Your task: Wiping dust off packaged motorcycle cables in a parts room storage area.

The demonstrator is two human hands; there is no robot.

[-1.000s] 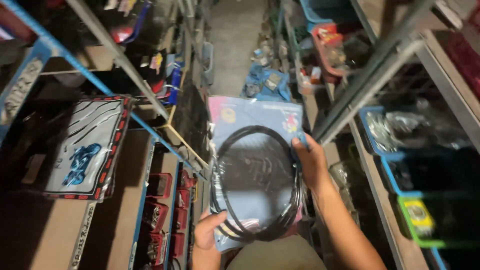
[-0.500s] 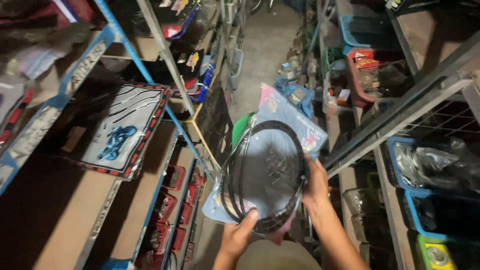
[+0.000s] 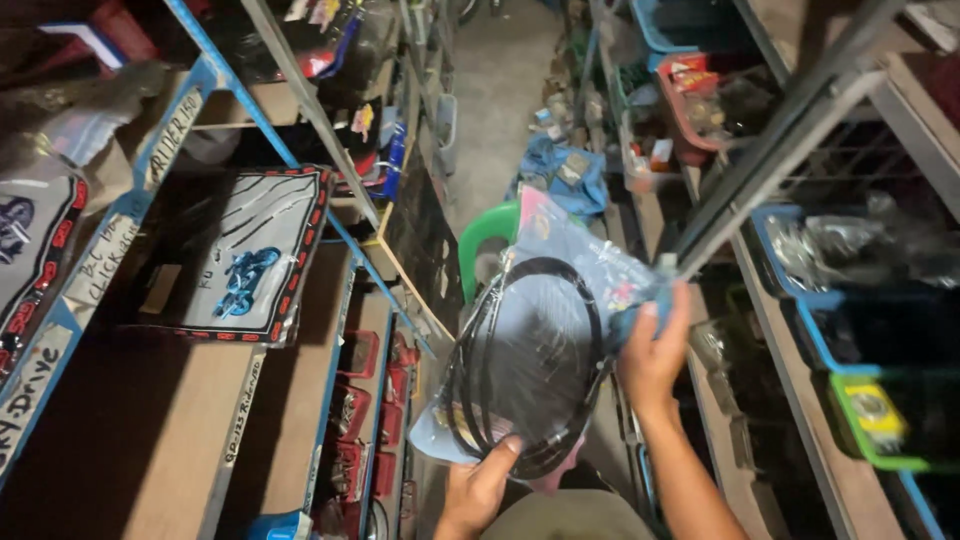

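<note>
Single head cam, worn high, looking steeply down and fwd along a narrow aisle floor (image 3: 500,70) between shelving racks (image 3: 250,130) on both sides, close above both hands, w/ no second view to share any overlap.

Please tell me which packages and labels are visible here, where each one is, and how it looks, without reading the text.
Clear bag of coiled black cable, pink-blue card top: centre, held by left hand and right hand.
Flat pack, white, red-black border, blue figure: left shelf.
Handwritten labels, pale strips: blue shelf edges, left.
Yellow packet: green bin, right.
</note>
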